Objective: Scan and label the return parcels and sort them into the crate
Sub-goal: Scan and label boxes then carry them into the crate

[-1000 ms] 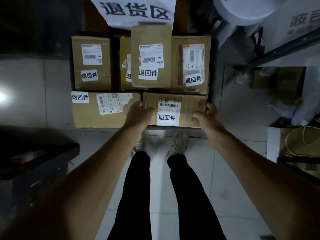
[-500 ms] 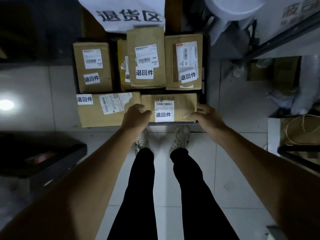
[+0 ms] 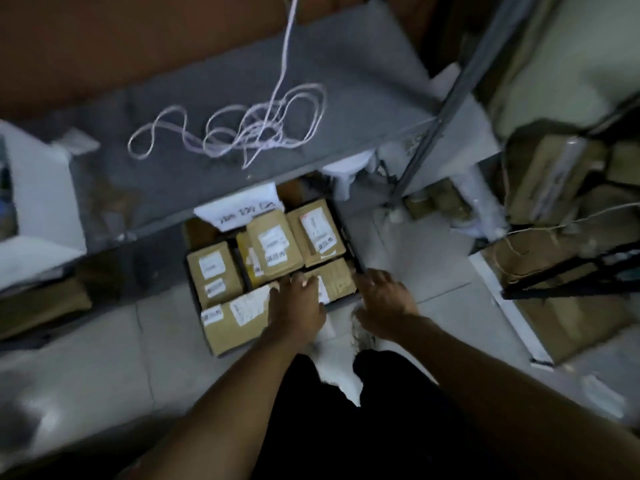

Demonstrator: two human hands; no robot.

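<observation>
Fingers (image 3: pixel 304 279) of the left hand (image 3: pixel 298 306) lie loosely spread on the near-right parcel (image 3: pixel 337 278), gripping nothing; the right hand (image 3: pixel 382 303) hovers open just beside its right end. That parcel sits mid-frame in the crate (image 3: pixel 349 237), long axis running left-right between both hands, the left nearer.

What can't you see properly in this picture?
- Labels on the parcels: head view, motion blur, print unreadable.
- Front right parcel: partly covered by the left hand.
- Right hand: blurred, so its grip is unclear.
- Crate: mostly hidden by parcels.
- Shoes: hidden behind both hands.
</observation>
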